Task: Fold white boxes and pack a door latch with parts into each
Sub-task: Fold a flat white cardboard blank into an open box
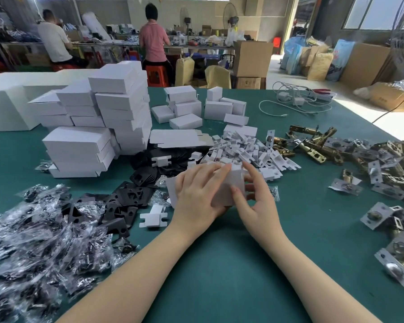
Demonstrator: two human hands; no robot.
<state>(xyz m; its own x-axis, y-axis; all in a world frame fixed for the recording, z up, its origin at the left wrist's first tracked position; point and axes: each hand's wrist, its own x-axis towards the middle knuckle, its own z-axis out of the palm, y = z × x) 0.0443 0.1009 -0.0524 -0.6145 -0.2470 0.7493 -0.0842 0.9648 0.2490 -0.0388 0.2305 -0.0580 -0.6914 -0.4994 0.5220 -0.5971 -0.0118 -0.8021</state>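
Observation:
A white cardboard box sits between both hands at the middle of the green table. My left hand lies over its left side with fingers wrapped across the top. My right hand grips its right end, thumb on the front face and fingers behind. Brass door latches with silver plates lie in a heap to the right. Small bags of parts and black plates cover the left. White card inserts are piled just beyond the box.
Stacks of folded white boxes stand at the back left, with smaller boxes behind the inserts. A flat box blank lies mid-table. White cables lie at the back right. Two people work at far benches.

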